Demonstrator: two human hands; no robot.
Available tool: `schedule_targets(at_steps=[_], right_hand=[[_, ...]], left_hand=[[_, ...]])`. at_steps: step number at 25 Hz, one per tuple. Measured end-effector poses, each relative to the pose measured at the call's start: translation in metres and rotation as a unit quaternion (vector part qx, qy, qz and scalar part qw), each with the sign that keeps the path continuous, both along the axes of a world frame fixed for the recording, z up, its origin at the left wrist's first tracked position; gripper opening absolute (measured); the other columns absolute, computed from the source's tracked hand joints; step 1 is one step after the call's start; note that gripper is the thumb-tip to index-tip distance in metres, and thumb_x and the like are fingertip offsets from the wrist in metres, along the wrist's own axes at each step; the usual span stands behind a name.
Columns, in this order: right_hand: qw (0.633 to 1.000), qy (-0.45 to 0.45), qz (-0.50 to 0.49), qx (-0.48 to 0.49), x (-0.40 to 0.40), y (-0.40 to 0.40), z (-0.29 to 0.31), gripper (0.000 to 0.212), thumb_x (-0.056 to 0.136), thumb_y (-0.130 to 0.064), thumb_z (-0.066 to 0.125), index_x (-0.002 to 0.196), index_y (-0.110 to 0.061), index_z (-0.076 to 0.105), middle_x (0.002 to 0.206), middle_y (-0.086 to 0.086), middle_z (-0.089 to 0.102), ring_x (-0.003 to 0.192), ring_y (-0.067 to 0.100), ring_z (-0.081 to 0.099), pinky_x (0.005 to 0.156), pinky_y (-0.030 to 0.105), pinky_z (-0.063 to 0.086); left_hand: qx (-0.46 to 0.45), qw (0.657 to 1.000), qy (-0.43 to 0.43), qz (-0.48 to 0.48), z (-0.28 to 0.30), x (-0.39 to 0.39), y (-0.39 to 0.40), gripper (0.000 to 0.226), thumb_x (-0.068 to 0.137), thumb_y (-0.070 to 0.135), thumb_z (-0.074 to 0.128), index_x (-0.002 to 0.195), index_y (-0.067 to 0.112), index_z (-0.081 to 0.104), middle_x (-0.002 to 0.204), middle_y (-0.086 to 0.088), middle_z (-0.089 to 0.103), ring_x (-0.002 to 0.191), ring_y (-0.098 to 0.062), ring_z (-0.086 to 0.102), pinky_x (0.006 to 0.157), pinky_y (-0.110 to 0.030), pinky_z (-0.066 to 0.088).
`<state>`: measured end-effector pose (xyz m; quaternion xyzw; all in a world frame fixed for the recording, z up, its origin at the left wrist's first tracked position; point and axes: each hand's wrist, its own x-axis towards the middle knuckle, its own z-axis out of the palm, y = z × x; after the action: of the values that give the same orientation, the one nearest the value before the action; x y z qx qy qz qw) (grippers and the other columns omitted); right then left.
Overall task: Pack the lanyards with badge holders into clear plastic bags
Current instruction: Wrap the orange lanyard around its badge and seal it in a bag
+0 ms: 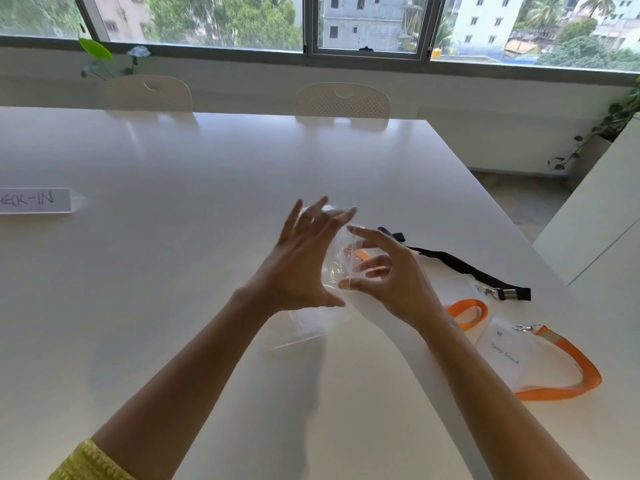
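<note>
A clear plastic bag (pixel 304 323) hangs between my two hands above the middle of the white table (pixel 173 271). My left hand (pixel 301 265) pinches one side of its top edge, with the other fingers spread. My right hand (pixel 388 275) pinches the other side with thumb and forefinger. Through the bag I see a bit of orange strap. To the right lie a black lanyard (pixel 467 268) with a metal clip, and an orange lanyard (pixel 568 365) clipped to a badge holder (pixel 502 351) with a name card.
A folded paper sign (pixel 34 200) with handwriting lies at the far left. Two white chairs (pixel 343 98) stand behind the table under a window. A second white table (pixel 602 220) is at the right, and the table's right edge runs close to the lanyards.
</note>
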<state>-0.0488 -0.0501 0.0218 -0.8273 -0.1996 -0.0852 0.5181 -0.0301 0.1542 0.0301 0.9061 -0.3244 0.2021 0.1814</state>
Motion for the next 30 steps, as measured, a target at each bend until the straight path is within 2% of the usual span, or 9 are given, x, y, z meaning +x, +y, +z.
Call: schedule_targets(at_steps=[4, 8, 11, 13, 17, 19, 23, 26, 30], right_hand=[[1.0, -0.01, -0.003, 0.007, 0.003, 0.006, 0.001, 0.046, 0.073, -0.036, 0.086, 0.116, -0.034, 0.07, 0.111, -0.016, 0.069, 0.09, 0.005, 0.071, 0.074, 0.019, 0.058], [0.989, 0.042, -0.139, -0.015, 0.017, -0.013, 0.002, 0.008, 0.089, -0.034, 0.07, 0.097, -0.033, 0.072, 0.097, -0.022, 0.072, 0.088, -0.002, 0.069, 0.077, 0.018, 0.054], [0.954, 0.152, -0.171, -0.194, 0.028, -0.022, -0.009, 0.039, 0.092, -0.042, 0.066, 0.124, -0.02, 0.061, 0.117, -0.005, 0.067, 0.107, 0.013, 0.063, 0.095, 0.035, 0.051], [0.931, 0.204, -0.175, -0.245, 0.031, -0.016, -0.017, 0.056, 0.092, -0.049, 0.061, 0.135, -0.013, 0.054, 0.129, 0.005, 0.061, 0.118, 0.023, 0.057, 0.1, 0.039, 0.047], [0.903, 0.219, -0.215, -0.299, 0.04, -0.009, -0.022, 0.052, 0.088, -0.057, 0.061, 0.114, -0.012, 0.064, 0.12, 0.008, 0.064, 0.113, 0.028, 0.059, 0.098, 0.045, 0.048], [0.906, 0.256, -0.2, -0.272, 0.044, -0.009, -0.022, 0.046, 0.083, -0.053, 0.069, 0.104, -0.012, 0.066, 0.113, 0.007, 0.067, 0.105, 0.026, 0.063, 0.09, 0.04, 0.051], [0.918, 0.268, -0.194, -0.218, 0.043, -0.008, -0.021, 0.041, 0.08, -0.042, 0.07, 0.107, -0.018, 0.051, 0.11, 0.001, 0.055, 0.099, 0.02, 0.056, 0.079, 0.033, 0.047], [0.926, 0.272, -0.195, -0.173, 0.044, -0.011, -0.024, 0.041, 0.08, -0.038, 0.07, 0.108, -0.019, 0.048, 0.095, -0.003, 0.057, 0.086, 0.016, 0.059, 0.07, 0.034, 0.05], [0.935, 0.295, -0.174, -0.096, 0.041, -0.017, -0.027, 0.042, 0.083, -0.034, 0.073, 0.113, -0.021, 0.046, 0.095, -0.001, 0.061, 0.079, 0.013, 0.061, 0.059, 0.029, 0.048]], left_hand=[[-0.015, 0.999, 0.003, 0.044, 0.003, 0.002, -0.005, 0.099, 0.062, 0.056, 0.085, 0.143, 0.015, 0.046, 0.143, -0.005, 0.056, 0.139, -0.026, 0.045, 0.126, -0.053, 0.002], [-0.04, 0.994, 0.02, 0.099, 0.001, 0.0, 0.008, 0.089, 0.059, 0.052, 0.084, 0.134, 0.02, 0.048, 0.128, 0.002, 0.057, 0.125, -0.022, 0.05, 0.125, -0.05, 0.004], [-0.021, 0.991, 0.034, 0.124, 0.002, -0.002, 0.016, 0.091, 0.059, 0.05, 0.087, 0.136, 0.022, 0.046, 0.125, 0.005, 0.053, 0.124, -0.019, 0.048, 0.124, -0.052, 0.002], [-0.012, 0.991, 0.045, 0.125, 0.001, -0.002, 0.018, 0.094, 0.059, 0.05, 0.088, 0.138, 0.022, 0.045, 0.129, 0.004, 0.053, 0.126, -0.019, 0.046, 0.124, -0.053, 0.002], [-0.012, 0.99, 0.066, 0.125, -0.004, -0.002, 0.021, 0.097, 0.06, 0.053, 0.088, 0.141, 0.022, 0.044, 0.131, 0.004, 0.053, 0.129, -0.018, 0.044, 0.123, -0.056, 0.002], [-0.012, 0.989, 0.073, 0.127, -0.007, -0.002, 0.023, 0.098, 0.061, 0.053, 0.088, 0.143, 0.021, 0.043, 0.132, 0.004, 0.053, 0.13, -0.018, 0.044, 0.123, -0.057, 0.003], [-0.015, 0.988, 0.077, 0.135, -0.011, 0.0, 0.026, 0.097, 0.061, 0.052, 0.087, 0.143, 0.023, 0.043, 0.129, 0.005, 0.053, 0.127, -0.017, 0.045, 0.123, -0.057, 0.002], [-0.018, 0.987, 0.085, 0.135, -0.013, 0.002, 0.027, 0.098, 0.06, 0.051, 0.088, 0.142, 0.024, 0.042, 0.129, 0.005, 0.052, 0.127, -0.017, 0.044, 0.123, -0.056, 0.001], [-0.025, 0.986, 0.098, 0.131, -0.015, 0.003, 0.026, 0.095, 0.06, 0.049, 0.088, 0.14, 0.026, 0.041, 0.131, 0.003, 0.052, 0.128, -0.019, 0.044, 0.123, -0.055, 0.001]])
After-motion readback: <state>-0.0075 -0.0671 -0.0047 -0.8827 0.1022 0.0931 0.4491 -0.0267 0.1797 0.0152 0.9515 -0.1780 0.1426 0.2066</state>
